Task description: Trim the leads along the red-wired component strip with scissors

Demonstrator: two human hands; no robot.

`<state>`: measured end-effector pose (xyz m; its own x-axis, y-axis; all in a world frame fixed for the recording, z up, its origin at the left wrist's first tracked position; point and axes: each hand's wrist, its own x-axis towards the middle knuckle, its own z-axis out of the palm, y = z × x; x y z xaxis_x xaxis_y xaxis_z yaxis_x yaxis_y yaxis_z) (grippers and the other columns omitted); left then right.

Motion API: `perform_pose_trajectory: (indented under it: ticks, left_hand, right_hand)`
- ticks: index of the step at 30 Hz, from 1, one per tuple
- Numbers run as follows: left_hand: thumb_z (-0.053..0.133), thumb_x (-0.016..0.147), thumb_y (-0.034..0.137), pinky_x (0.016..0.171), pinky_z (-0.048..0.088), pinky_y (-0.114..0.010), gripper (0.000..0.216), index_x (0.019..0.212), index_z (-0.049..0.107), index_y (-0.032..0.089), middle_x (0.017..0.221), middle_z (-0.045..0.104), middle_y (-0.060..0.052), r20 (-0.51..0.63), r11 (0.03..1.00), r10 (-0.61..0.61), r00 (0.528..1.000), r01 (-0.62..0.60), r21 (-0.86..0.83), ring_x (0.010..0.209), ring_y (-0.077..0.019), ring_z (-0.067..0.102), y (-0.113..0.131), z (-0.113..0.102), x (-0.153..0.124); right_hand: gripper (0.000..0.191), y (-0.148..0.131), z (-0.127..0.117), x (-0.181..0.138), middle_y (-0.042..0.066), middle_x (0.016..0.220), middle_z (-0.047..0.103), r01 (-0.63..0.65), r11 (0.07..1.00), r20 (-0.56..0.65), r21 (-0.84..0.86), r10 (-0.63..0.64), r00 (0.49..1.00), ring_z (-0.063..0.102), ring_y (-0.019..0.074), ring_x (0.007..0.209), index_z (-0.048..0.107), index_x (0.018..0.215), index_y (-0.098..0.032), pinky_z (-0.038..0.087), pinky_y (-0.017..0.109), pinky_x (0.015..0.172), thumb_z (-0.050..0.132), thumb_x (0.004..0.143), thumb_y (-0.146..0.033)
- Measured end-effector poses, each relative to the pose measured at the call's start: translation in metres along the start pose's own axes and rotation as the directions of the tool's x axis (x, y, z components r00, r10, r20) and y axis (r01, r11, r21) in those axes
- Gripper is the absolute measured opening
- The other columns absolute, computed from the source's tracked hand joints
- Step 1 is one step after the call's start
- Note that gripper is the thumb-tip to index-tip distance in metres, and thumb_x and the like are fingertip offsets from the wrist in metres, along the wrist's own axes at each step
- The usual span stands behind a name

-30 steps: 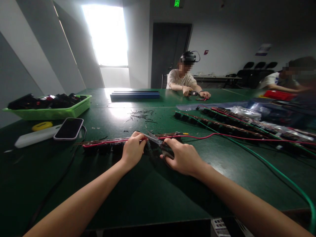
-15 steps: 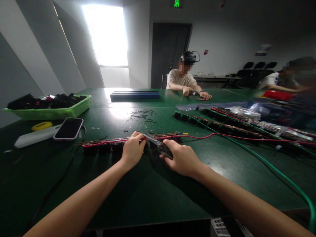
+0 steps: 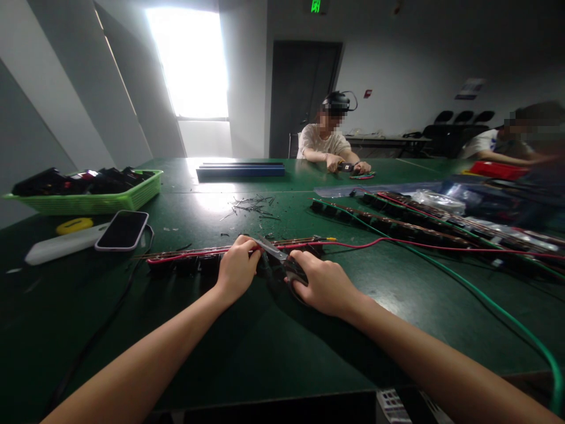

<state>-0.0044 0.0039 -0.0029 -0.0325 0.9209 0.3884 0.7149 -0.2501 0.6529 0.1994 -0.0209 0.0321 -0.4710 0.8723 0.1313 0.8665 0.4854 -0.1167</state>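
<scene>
My right hand (image 3: 324, 282) is closed round the dark handles of a pair of scissors (image 3: 274, 251). The blades point up and left, reaching the fingertips of my left hand (image 3: 238, 268). That hand pinches at a red wire (image 3: 194, 254) running along a row of black blocks (image 3: 210, 262); its fingers hide the exact grip. Thin copper-coloured rods lie along the top of the row. Rightward from the row, the red wire continues across the green table (image 3: 282, 365).
Cut black scraps (image 3: 253, 205) lie beyond my hands. A green basket (image 3: 92, 201) of black parts, a phone (image 3: 122, 230) and a yellow round thing (image 3: 74, 225) are at left. More block rows (image 3: 388, 227) and a green wire (image 3: 477, 287) lie right. A co-worker (image 3: 324, 141) sits opposite.
My hands and the scissors stay almost in place. Across the table, the co-worker's hand has shifted slightly left, and small coloured wires show beside it.
</scene>
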Motion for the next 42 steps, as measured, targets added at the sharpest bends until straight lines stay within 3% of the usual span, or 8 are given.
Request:
perform_pose_trajectory:
  ticks: [7,32,42]
  left_hand:
    - [0.052,0.088,0.025,0.058,0.044,-0.023,0.017,0.083,0.067,0.021,0.1,0.063,-0.001,-0.002,1.0,0.004,1.0,-0.004,0.005,0.055,-0.0079,0.055,-0.0009,0.0002,0.0002]
    - [0.053,0.088,0.026,0.059,0.044,-0.023,0.016,0.083,0.067,0.021,0.101,0.063,-0.001,-0.007,1.0,0.008,1.0,-0.008,0.007,0.06,-0.0095,0.057,-0.0015,0.0005,0.0002]
    - [0.054,0.088,0.026,0.057,0.044,-0.022,0.016,0.084,0.068,0.021,0.1,0.064,0.0,-0.004,1.0,0.004,1.0,-0.004,-0.006,0.059,-0.0086,0.057,-0.0002,0.0002,0.0005]
  right_hand:
    - [0.043,0.0007,-0.0006,0.0002,0.007,0.115,0.063,0.013,1.0,-0.009,-0.006,-0.013,1.0,0.064,0.0243,0.089,0.047,0.124,-0.022,0.04,0.029,0.069,0.053,0.084,-0.034]
    - [0.044,0.0029,0.0014,-0.0002,0.007,0.119,0.063,0.032,0.999,-0.013,-0.005,-0.032,0.999,0.064,0.024,0.097,0.048,0.127,-0.022,0.042,0.029,0.075,0.053,0.085,-0.033]
    - [0.04,0.0033,0.0034,-0.0008,0.007,0.116,0.066,0.049,0.999,-0.024,0.014,-0.049,0.999,0.065,0.0229,0.091,0.049,0.125,-0.022,0.04,0.028,0.071,0.053,0.087,-0.034]
